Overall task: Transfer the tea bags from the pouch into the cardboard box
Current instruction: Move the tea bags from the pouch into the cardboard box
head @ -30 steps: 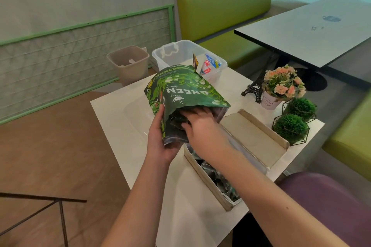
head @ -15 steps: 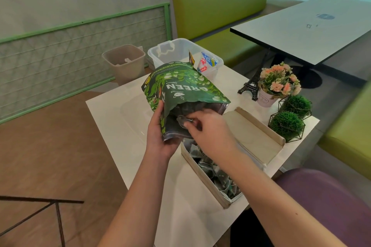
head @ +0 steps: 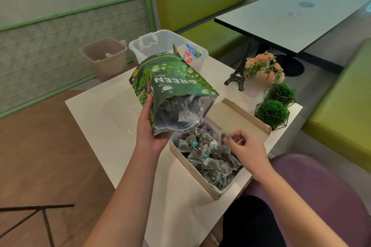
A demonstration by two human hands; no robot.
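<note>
Near the white table's [head: 112, 118] right edge, our left hand [head: 149, 132] grips the dark green foil pouch [head: 170, 88] tilted over the open cardboard box [head: 190, 166] of pyramid tea bags [head: 208, 156]. Our right hand [head: 246, 146] pinches one bag above the box; next, release it and reach back in.

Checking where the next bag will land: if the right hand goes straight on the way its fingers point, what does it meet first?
Probably the tea bags heaped in the cardboard box; the right hand points left over them, though its height is unclear.
</note>
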